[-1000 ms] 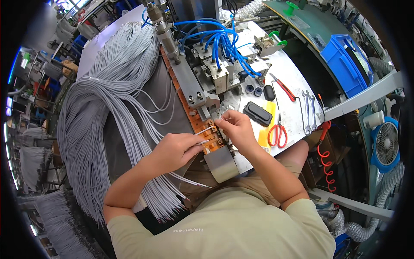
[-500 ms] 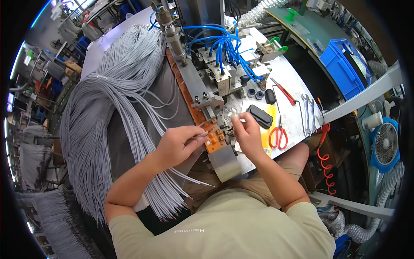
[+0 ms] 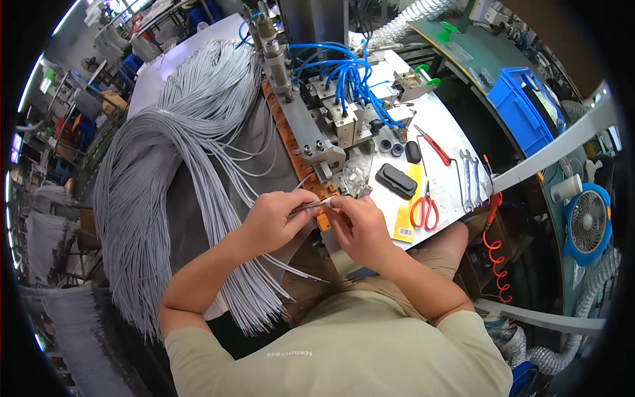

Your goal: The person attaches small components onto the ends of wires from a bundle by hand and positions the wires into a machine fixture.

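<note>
My left hand [image 3: 281, 215] is closed, its thumb and fingers pinching the end of a grey cable [image 3: 303, 208]. My right hand [image 3: 360, 228] is closed too, with a small white piece [image 3: 328, 201], perhaps a connector, between its fingertips. The cable's tip and the white piece meet or nearly meet; the fingers hide whether they are joined. Both hands are above the orange fixture [image 3: 323, 222] at the near end of the machine [image 3: 304, 135]. A large bundle of grey cables [image 3: 152, 159] lies to the left, its loose ends hanging beside my left forearm.
On the white table right of the machine lie red-handled scissors [image 3: 424, 213], a black case [image 3: 396, 180], a yellow packet [image 3: 403, 228], a red utility knife [image 3: 433, 145] and wrenches [image 3: 469, 178]. Loose white parts [image 3: 356, 171] sit by the fixture. Blue air tubes [image 3: 347, 73] loop above.
My right hand has moved left and down from the loose white parts, carrying a small white piece to the cable end in my left hand. My left hand has hardly moved.
</note>
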`<state>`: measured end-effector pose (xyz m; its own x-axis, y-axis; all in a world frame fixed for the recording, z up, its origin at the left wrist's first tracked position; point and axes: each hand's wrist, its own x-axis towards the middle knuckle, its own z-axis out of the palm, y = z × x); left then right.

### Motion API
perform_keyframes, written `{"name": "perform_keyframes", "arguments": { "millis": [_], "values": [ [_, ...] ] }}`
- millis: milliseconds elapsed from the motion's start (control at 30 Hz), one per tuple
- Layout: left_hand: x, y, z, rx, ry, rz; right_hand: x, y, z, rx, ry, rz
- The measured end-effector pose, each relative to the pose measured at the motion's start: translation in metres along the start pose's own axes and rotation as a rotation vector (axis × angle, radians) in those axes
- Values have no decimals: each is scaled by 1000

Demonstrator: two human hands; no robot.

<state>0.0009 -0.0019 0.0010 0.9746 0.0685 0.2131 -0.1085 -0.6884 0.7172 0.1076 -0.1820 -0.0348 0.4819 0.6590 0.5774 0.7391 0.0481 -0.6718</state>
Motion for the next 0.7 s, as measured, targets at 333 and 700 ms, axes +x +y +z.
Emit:
{"name": "perform_keyframes", "arguments": {
  "millis": [333, 700],
  "values": [
    [0, -3, 1, 58, 82, 75, 5, 3, 3, 63, -15, 9],
    [2, 1, -4, 73, -31, 118, 8, 9, -6, 166, -143, 68]
  ]
}}
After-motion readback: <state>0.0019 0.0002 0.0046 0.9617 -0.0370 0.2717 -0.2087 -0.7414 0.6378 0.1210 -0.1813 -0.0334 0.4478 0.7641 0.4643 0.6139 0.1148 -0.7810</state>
